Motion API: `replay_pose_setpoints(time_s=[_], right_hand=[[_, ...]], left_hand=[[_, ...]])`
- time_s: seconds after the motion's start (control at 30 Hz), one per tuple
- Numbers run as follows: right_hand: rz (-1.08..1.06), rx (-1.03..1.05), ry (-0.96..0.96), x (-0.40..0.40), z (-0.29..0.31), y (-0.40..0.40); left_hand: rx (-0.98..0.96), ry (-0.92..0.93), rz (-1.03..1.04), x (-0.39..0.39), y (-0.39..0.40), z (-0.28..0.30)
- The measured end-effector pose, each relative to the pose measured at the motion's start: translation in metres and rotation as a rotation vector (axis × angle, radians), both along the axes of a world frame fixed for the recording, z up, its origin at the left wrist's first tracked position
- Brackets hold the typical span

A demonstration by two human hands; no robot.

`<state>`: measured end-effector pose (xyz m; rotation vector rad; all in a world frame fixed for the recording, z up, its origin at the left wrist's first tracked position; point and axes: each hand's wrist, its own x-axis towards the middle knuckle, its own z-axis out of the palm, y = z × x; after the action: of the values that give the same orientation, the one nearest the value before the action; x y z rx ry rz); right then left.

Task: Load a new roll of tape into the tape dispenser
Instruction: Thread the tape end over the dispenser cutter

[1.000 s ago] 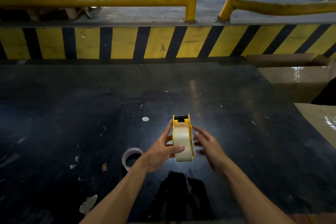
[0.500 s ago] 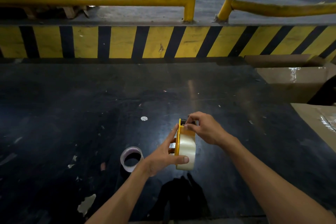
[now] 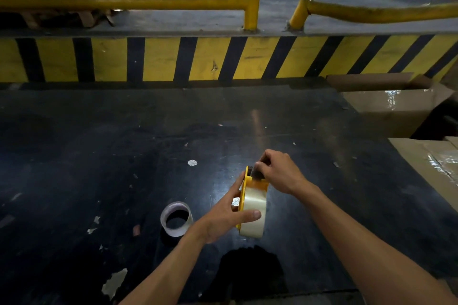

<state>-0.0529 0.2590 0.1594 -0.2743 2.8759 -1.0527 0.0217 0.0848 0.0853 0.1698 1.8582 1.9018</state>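
tape dispenser (image 3: 247, 182) with roll of tape (image 3: 254, 210) being held above table (image 3: 99, 143)
it is being gripped by left hand (image 3: 224, 220); its top is being pinched by right hand (image 3: 278, 172).

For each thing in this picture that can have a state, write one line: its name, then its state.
tape dispenser: held upright above the table, roll mounted
new tape roll: seated in the dispenser
left hand: gripping dispenser and roll
right hand: pinching at the dispenser's top end
empty tape core: lying on the table
cardboard boxes: taped shut
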Motion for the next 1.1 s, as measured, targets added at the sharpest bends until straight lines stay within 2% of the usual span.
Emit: replay_pose_setpoints(time_s=[0.43, 0.73, 0.9, 1.1], right_hand=[[-0.097, -0.050, -0.087, 0.005, -0.012, 0.004], [0.047, -0.078, -0.066, 0.000, -0.001, 0.001], [-0.004, -0.150, -0.048, -0.004, 0.000, 0.004], [0.017, -0.138, -0.048, -0.006, 0.000, 0.009]], left_hand=[[-0.042, -0.045, -0.007, 0.005, -0.004, 0.001], [-0.189, 0.068, -0.135, 0.011, -0.002, 0.014], [-0.104, 0.061, -0.066, 0.015, -0.004, 0.013], [-0.097, 0.074, -0.094, 0.015, -0.006, 0.013]])
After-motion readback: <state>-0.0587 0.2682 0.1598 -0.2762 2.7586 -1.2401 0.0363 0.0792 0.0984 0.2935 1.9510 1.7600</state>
